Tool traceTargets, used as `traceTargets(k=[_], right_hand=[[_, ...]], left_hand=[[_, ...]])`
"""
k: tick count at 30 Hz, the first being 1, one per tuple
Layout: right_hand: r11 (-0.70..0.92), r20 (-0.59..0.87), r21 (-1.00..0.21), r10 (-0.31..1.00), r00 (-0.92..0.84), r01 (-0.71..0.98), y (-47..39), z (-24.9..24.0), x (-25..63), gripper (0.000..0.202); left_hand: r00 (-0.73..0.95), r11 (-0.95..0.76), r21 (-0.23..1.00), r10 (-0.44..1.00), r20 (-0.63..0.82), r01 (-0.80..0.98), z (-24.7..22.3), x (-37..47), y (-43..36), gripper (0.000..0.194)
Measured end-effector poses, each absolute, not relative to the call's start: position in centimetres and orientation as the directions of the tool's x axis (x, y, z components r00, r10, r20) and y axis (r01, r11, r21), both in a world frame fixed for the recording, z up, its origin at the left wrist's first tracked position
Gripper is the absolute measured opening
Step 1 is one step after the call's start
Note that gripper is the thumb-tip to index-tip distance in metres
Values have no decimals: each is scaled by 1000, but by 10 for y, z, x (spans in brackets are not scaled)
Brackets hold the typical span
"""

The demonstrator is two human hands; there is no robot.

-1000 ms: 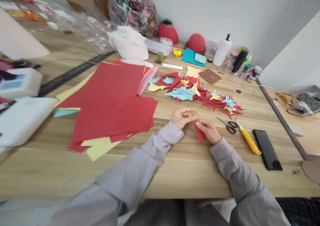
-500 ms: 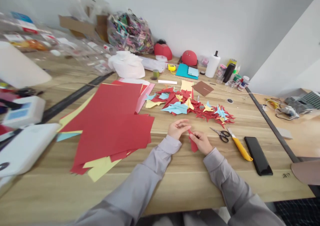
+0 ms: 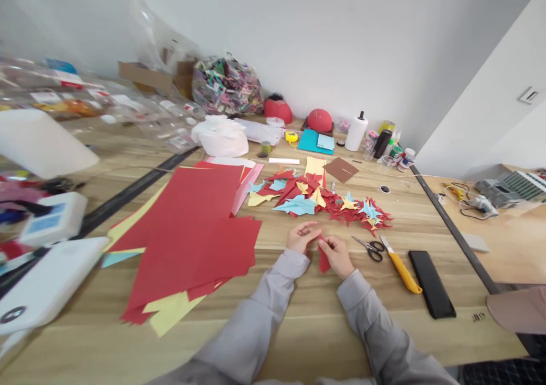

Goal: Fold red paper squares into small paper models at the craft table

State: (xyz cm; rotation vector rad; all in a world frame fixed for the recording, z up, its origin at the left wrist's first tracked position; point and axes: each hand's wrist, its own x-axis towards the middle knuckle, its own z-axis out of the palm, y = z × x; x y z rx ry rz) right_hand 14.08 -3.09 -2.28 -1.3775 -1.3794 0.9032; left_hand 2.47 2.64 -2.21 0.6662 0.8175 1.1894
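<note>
A narrow folded piece of red paper is pinched between my two hands above the wooden table. My left hand has thumb and forefinger at its upper end. My right hand grips the same piece from the right, its thumb across the paper. The lower part of the strip hangs free below the fingers. Beyond the hands lies a heap of folded paper shapes in red, blue and yellow. Large red sheets are spread to the left, with yellow sheets showing under them.
Scissors, a yellow-handled cutter and a black phone lie right of my hands. A white bottle and small jars stand at the back. Plastic bottles and a white device fill the left side.
The whole view has tilted up, so the table sits lower in the picture. My right hand has moved slightly closer to my left, both still on the red paper.
</note>
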Motion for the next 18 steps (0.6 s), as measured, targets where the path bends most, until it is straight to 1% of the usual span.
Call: traceTargets(k=[8, 12, 15, 18], right_hand=[[113, 154, -941, 982, 105, 320, -30, -28, 140, 42], [115, 156, -952, 980, 125, 285, -29, -29, 142, 43], [113, 150, -957, 981, 124, 267, -27, -30, 141, 44], [97, 135, -963, 981, 137, 253, -26, -30, 139, 44]], left_hand=[[205, 263, 823, 962, -182, -503, -23, 15, 26, 41], [225, 259, 835, 960, -167, -486, -24, 17, 29, 41], [213, 257, 836, 962, -172, -485, -25, 18, 32, 37], [196, 261, 823, 963, -185, -505, -24, 18, 35, 39]])
